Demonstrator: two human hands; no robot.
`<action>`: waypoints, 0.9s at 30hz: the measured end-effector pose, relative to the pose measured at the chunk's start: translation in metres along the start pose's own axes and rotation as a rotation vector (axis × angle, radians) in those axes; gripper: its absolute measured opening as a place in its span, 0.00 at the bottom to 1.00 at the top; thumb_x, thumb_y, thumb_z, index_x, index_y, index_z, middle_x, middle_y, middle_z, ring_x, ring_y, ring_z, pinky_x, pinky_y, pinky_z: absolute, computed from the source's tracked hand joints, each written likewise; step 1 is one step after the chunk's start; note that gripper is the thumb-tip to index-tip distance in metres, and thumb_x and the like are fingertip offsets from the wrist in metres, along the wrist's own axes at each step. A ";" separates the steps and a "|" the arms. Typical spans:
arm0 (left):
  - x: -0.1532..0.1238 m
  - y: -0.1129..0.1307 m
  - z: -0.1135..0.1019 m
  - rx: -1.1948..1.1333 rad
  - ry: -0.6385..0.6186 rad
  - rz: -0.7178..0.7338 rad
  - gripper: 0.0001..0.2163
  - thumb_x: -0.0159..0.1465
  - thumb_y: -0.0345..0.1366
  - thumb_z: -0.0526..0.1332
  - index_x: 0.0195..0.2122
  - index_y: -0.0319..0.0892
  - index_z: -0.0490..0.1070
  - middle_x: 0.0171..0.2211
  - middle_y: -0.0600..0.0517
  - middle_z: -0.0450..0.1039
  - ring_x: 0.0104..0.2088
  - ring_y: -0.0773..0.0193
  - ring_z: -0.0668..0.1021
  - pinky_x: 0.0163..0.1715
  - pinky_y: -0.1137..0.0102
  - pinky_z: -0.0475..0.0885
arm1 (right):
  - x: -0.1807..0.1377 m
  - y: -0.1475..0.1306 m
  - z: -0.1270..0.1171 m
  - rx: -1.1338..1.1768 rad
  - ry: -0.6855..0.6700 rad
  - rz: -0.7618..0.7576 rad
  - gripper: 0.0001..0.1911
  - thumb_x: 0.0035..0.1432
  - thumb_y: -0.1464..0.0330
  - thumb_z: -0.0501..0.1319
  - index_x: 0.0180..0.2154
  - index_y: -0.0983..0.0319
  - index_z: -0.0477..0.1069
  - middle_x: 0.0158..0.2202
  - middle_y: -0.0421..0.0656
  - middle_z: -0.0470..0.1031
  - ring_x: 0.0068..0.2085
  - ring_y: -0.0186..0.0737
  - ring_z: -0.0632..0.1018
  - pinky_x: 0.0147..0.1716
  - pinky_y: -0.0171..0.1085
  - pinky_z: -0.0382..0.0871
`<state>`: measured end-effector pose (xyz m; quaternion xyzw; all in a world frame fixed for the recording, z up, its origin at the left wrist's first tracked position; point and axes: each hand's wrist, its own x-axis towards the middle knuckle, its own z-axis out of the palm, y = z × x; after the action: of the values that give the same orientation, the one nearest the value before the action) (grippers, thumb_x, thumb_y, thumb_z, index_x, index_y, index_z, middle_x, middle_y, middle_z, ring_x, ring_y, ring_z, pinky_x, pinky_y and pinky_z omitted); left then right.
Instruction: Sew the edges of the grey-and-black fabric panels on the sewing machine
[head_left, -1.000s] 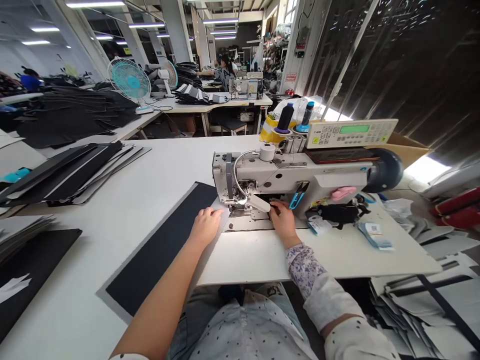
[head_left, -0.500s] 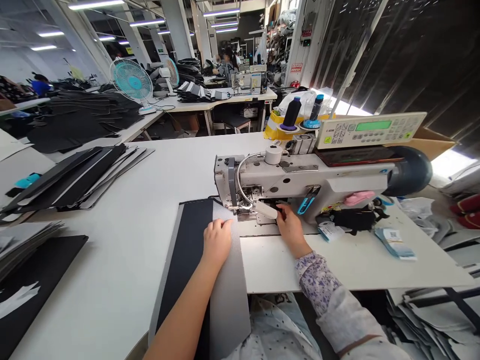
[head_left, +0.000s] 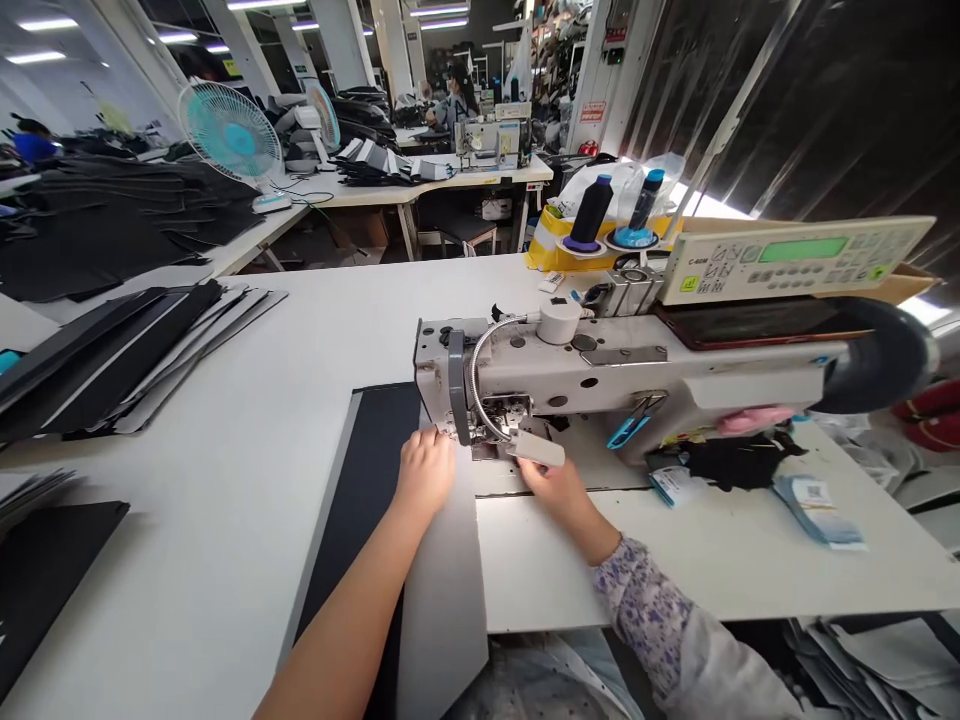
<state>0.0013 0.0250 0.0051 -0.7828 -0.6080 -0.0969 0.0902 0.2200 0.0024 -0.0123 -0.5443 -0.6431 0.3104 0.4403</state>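
A long fabric panel, dark navy [head_left: 351, 500] with a grey strip along its right side, lies with its far end at the needle of a sewing machine [head_left: 555, 370]. My left hand [head_left: 426, 468] rests on the panel just left of the needle, its fingers curled together and pressed onto the fabric. Right of the needle, my right hand [head_left: 559, 495] reaches in beneath the white lamp head [head_left: 538, 449]. Its fingers look drawn together near the presser foot; the lamp head covers part of them, so what they pinch is hidden.
Stacked dark and grey panels [head_left: 142, 350] lie at the left. A control box [head_left: 795, 260] and thread cones [head_left: 592, 212] stand behind the machine. Blue thread snips [head_left: 628, 432] hang on its body. Labels [head_left: 819, 510] and black scraps [head_left: 739, 458] lie at the right.
My right hand has moved left, from the machine bed's inner side to beside the presser foot. My left hand has slid slightly forward, closer to the needle. The view has shifted.
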 end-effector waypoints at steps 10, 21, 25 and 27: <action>-0.038 0.005 -0.020 -0.169 0.054 0.101 0.15 0.67 0.32 0.51 0.52 0.47 0.70 0.48 0.47 0.72 0.47 0.57 0.72 0.51 0.61 0.64 | 0.016 -0.015 0.052 -0.241 -0.123 -0.195 0.16 0.59 0.70 0.53 0.47 0.60 0.74 0.42 0.46 0.79 0.41 0.44 0.79 0.47 0.43 0.72; -0.035 0.012 -0.026 -0.084 0.061 0.119 0.14 0.67 0.34 0.52 0.50 0.50 0.73 0.41 0.46 0.74 0.44 0.56 0.73 0.54 0.54 0.61 | 0.019 -0.005 0.059 -0.346 -0.091 -0.227 0.16 0.60 0.71 0.54 0.49 0.61 0.72 0.45 0.47 0.79 0.45 0.46 0.79 0.48 0.43 0.73; -0.033 0.011 -0.023 -0.069 0.065 0.139 0.15 0.67 0.33 0.51 0.50 0.49 0.73 0.40 0.46 0.74 0.43 0.56 0.72 0.55 0.54 0.60 | 0.020 -0.003 0.059 -0.361 -0.067 -0.227 0.15 0.61 0.69 0.53 0.47 0.60 0.73 0.42 0.48 0.79 0.43 0.47 0.80 0.46 0.44 0.74; -0.032 0.010 -0.022 -0.075 0.068 0.140 0.15 0.67 0.33 0.51 0.50 0.49 0.73 0.39 0.47 0.74 0.43 0.55 0.72 0.55 0.55 0.60 | 0.019 -0.001 0.056 -0.345 -0.071 -0.231 0.14 0.63 0.67 0.53 0.47 0.60 0.73 0.40 0.49 0.79 0.41 0.48 0.80 0.45 0.45 0.74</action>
<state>0.0020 -0.0132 0.0176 -0.8223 -0.5445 -0.1396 0.0879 0.1687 0.0254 -0.0308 -0.5229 -0.7600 0.1619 0.3504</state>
